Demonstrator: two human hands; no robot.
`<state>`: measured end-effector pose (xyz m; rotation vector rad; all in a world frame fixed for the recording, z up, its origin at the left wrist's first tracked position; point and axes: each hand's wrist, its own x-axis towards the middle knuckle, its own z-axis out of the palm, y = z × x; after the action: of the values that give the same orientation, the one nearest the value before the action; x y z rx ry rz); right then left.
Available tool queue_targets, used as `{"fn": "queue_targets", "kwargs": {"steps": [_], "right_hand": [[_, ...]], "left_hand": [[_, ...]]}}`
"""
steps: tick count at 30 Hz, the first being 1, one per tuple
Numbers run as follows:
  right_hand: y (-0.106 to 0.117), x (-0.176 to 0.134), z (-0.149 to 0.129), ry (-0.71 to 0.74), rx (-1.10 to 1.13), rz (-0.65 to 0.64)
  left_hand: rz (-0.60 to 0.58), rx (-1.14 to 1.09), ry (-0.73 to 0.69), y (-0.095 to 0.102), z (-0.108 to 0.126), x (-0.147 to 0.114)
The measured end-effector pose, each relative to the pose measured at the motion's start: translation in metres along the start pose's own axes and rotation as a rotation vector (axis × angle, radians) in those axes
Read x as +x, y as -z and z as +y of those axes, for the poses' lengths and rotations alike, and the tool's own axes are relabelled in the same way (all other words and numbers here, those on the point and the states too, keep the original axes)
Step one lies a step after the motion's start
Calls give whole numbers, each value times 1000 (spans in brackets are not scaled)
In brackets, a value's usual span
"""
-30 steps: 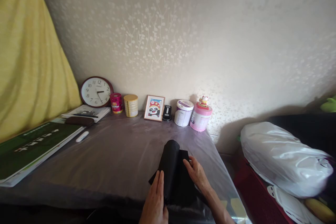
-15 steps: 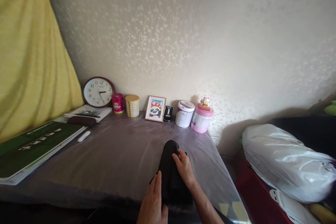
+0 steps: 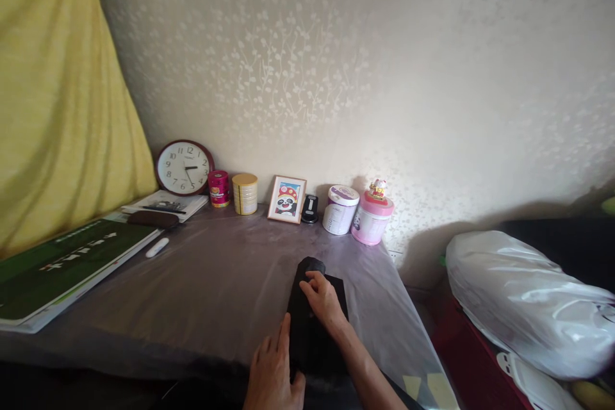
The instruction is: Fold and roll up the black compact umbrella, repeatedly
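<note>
A long black bundle (image 3: 307, 339), fabric-like with a rounded far end, lies on the covered table in front of me. I cannot tell exactly what it is. Along its left edge rests my left hand (image 3: 273, 365), fingers stretched out and thumb near the bundle's close end. My right hand (image 3: 323, 300) is on top of the upper part, its fingers bent and thumb and forefinger close together on the black material. A flat black part shows to the right of the rounded end. My right hand and forearm hide some of the bundle.
Against the wall stand a clock (image 3: 185, 167), a pink tin (image 3: 219, 189), a yellow-lidded can (image 3: 245, 195), a framed panda picture (image 3: 287, 200), a black stand (image 3: 310, 210) and two tubs (image 3: 341, 211). A green book (image 3: 72, 259) lies left; a white plastic bag (image 3: 523, 301) sits right.
My right hand has shifted left across the bundle from its right side to its top, uncovering the flat black part. My left hand has moved slightly left, its fingers spreading a little. The view has shifted slightly.
</note>
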<state>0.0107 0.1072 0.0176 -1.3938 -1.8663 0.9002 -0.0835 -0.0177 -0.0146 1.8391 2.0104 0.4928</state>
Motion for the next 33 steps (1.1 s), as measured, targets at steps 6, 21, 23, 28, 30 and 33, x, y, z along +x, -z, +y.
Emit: {"fn": "queue_targets", "kwargs": {"steps": [6, 21, 23, 28, 30, 33], "right_hand": [[2, -14, -12, 111, 32, -172], [-1, -19, -15, 254, -144, -152], [1, -24, -15, 319, -164, -146], [7, -31, -5, 625, -290, -109], [7, -27, 2, 666, -318, -105], [4, -12, 14, 661, -352, -92]], "left_hand": [[16, 55, 5, -18, -10, 2], [342, 192, -256, -29, -17, 1], [270, 142, -242, -35, -23, 3], [157, -10, -205, -37, -25, 1], [125, -30, -181, -36, -22, 0], [71, -30, -152, -31, -17, 0]]}}
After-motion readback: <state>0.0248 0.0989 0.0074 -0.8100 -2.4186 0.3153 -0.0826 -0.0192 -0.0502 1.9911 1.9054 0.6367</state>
